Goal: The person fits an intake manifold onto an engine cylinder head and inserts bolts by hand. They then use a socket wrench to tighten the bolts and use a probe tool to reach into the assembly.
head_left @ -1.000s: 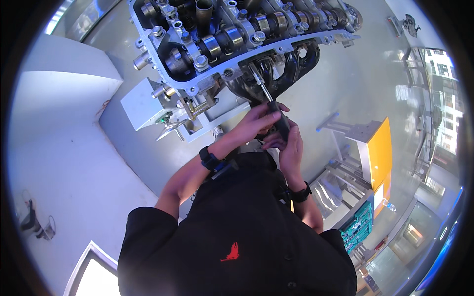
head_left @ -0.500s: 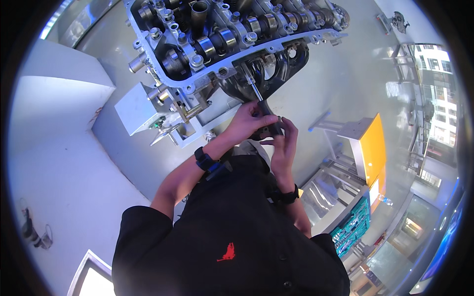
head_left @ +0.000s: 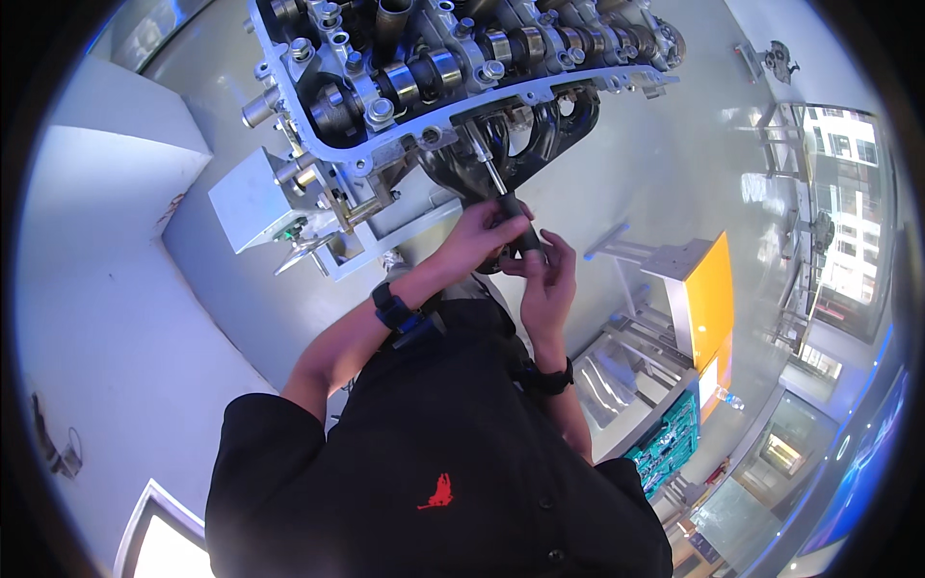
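Note:
A driver with a black handle (head_left: 523,234) and a bright metal shaft points up and away from me, its socket-like tip by the black exhaust manifold (head_left: 547,140) under the engine's cylinder head (head_left: 405,138). My left hand (head_left: 476,237) is closed round the handle near the shaft, thumb lying across it. At the handle's rear end, the fingers of my right hand (head_left: 549,289) curl loosely about it. Whatever the tip sits on is too small to make out. Camshafts and bolts show in the open top of the head.
Left of the manifold, a metal box (head_left: 252,202) and a handwheel (head_left: 306,252) belong to the engine stand (head_left: 371,252). To the right are an orange-topped table (head_left: 710,299) and a teal tool tray (head_left: 665,445). A white wall block (head_left: 125,154) stands at left.
The whole view has shifted slightly. My right hand's fingers have spread a little around the handle's end, while my left hand keeps its hold and the driver stays at the manifold.

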Demonstrator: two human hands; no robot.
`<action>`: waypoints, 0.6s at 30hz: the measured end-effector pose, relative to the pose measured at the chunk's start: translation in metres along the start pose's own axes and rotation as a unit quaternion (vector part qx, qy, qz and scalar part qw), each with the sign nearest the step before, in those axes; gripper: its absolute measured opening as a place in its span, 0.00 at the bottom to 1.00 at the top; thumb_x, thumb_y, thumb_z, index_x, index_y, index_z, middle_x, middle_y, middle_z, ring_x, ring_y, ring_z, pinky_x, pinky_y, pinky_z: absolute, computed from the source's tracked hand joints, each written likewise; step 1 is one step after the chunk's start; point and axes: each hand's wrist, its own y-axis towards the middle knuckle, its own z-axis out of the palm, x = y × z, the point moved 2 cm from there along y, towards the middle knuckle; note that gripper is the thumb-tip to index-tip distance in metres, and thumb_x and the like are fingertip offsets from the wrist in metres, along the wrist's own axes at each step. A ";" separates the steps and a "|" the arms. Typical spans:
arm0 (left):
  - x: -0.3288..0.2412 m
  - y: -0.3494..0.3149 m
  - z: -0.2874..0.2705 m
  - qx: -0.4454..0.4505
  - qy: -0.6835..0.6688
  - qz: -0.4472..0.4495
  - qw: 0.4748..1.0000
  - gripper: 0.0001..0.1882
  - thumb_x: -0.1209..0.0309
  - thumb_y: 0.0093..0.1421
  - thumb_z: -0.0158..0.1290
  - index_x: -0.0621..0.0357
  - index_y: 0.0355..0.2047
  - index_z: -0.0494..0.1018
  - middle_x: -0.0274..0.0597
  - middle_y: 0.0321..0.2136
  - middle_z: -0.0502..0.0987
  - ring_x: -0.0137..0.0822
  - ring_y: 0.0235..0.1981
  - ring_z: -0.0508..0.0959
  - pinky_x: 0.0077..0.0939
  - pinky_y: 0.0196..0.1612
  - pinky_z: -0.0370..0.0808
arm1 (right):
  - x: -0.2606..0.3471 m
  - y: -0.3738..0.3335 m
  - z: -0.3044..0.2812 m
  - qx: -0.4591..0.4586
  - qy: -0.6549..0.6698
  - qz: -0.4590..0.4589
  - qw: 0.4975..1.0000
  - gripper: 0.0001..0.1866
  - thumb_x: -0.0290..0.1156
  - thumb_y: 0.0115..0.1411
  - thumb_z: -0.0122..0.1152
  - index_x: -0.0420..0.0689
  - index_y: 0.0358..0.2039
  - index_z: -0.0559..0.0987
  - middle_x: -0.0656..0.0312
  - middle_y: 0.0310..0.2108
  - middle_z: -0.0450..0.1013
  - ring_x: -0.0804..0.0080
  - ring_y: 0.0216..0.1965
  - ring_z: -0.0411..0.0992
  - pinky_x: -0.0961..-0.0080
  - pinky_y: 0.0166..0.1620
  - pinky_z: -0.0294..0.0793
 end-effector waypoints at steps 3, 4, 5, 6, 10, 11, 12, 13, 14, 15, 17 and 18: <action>-0.007 -0.003 -0.002 0.037 -0.045 0.015 0.998 0.14 0.65 0.57 0.53 0.59 0.40 0.70 0.24 0.19 0.66 0.15 0.17 0.57 0.13 0.19 0.51 | -0.001 0.007 -0.008 0.022 0.126 0.094 0.987 0.17 0.30 0.62 0.45 0.35 0.48 0.61 0.54 0.31 0.73 0.69 0.28 0.76 0.78 0.32 0.75; -0.009 -0.002 -0.002 0.044 0.013 0.027 0.999 0.14 0.64 0.57 0.53 0.58 0.41 0.69 0.24 0.19 0.65 0.15 0.17 0.57 0.13 0.19 0.51 | -0.001 0.009 -0.009 0.052 0.182 0.094 0.977 0.17 0.29 0.62 0.46 0.36 0.49 0.61 0.54 0.30 0.73 0.69 0.28 0.76 0.78 0.31 0.75; -0.005 -0.001 -0.003 0.042 0.012 0.028 0.999 0.14 0.64 0.57 0.53 0.58 0.41 0.69 0.24 0.19 0.65 0.15 0.17 0.57 0.13 0.19 0.51 | -0.002 0.008 -0.007 0.054 0.181 0.094 0.977 0.17 0.29 0.62 0.46 0.36 0.49 0.61 0.54 0.30 0.73 0.69 0.28 0.76 0.78 0.31 0.75; -0.001 0.002 -0.004 0.012 0.057 0.049 0.997 0.15 0.64 0.58 0.52 0.58 0.42 0.69 0.23 0.19 0.65 0.15 0.17 0.57 0.13 0.19 0.50 | -0.004 0.007 -0.004 0.033 0.089 0.041 0.995 0.17 0.31 0.63 0.44 0.36 0.49 0.61 0.56 0.27 0.73 0.69 0.26 0.76 0.79 0.30 0.75; 0.004 0.002 -0.003 -0.010 0.011 0.026 1.000 0.17 0.63 0.57 0.53 0.59 0.44 0.69 0.24 0.20 0.66 0.15 0.18 0.57 0.13 0.19 0.50 | 0.001 0.002 0.005 0.054 0.005 0.004 0.999 0.19 0.34 0.64 0.41 0.35 0.50 0.60 0.56 0.27 0.72 0.69 0.24 0.75 0.80 0.29 0.75; 0.002 0.001 -0.004 -0.009 0.011 0.025 1.000 0.17 0.63 0.57 0.53 0.59 0.44 0.69 0.24 0.20 0.66 0.15 0.18 0.57 0.13 0.19 0.50 | 0.001 0.004 0.002 0.054 0.005 0.004 0.999 0.19 0.34 0.64 0.41 0.35 0.50 0.60 0.56 0.27 0.72 0.69 0.24 0.75 0.80 0.29 0.75; -0.002 -0.001 -0.006 0.033 -0.009 0.016 0.999 0.17 0.62 0.57 0.53 0.60 0.42 0.69 0.25 0.21 0.67 0.16 0.18 0.60 0.13 0.20 0.54 | -0.002 0.006 0.000 0.075 0.105 0.054 0.990 0.19 0.31 0.62 0.45 0.35 0.50 0.59 0.55 0.31 0.72 0.69 0.25 0.75 0.80 0.30 0.75; -0.003 -0.001 -0.007 0.075 -0.029 0.008 0.997 0.17 0.60 0.58 0.53 0.60 0.41 0.69 0.27 0.23 0.69 0.16 0.19 0.63 0.12 0.22 0.58 | -0.004 0.007 -0.001 0.095 0.205 0.103 0.969 0.20 0.28 0.60 0.48 0.35 0.50 0.59 0.54 0.34 0.71 0.70 0.26 0.75 0.79 0.30 0.75; -0.003 -0.001 -0.006 0.074 -0.029 0.009 0.997 0.17 0.60 0.58 0.53 0.60 0.41 0.69 0.27 0.23 0.69 0.16 0.19 0.63 0.12 0.22 0.58 | -0.003 0.007 -0.001 0.096 0.205 0.103 0.969 0.20 0.28 0.60 0.48 0.35 0.50 0.59 0.54 0.34 0.71 0.70 0.26 0.75 0.79 0.30 0.75; -0.003 0.000 -0.007 0.047 0.024 0.012 0.999 0.17 0.61 0.58 0.52 0.60 0.42 0.69 0.25 0.20 0.66 0.16 0.18 0.60 0.13 0.20 0.54 | -0.001 0.008 -0.003 0.064 0.148 0.071 0.984 0.19 0.28 0.60 0.48 0.35 0.50 0.59 0.52 0.35 0.71 0.70 0.26 0.75 0.79 0.29 0.75; -0.002 0.003 -0.007 0.019 0.078 0.015 0.997 0.17 0.61 0.58 0.52 0.60 0.43 0.69 0.23 0.17 0.63 0.15 0.17 0.56 0.13 0.19 0.50 | -0.001 0.006 -0.003 0.031 0.092 0.038 0.995 0.19 0.28 0.60 0.49 0.35 0.50 0.60 0.50 0.36 0.70 0.70 0.26 0.75 0.79 0.29 0.75; 0.000 0.004 -0.007 0.004 0.100 0.014 0.995 0.17 0.61 0.58 0.52 0.60 0.42 0.70 0.23 0.17 0.63 0.15 0.17 0.56 0.13 0.19 0.50 | -0.002 0.004 -0.001 0.050 0.032 0.012 0.998 0.19 0.32 0.61 0.47 0.35 0.49 0.60 0.50 0.36 0.70 0.70 0.26 0.75 0.79 0.28 0.75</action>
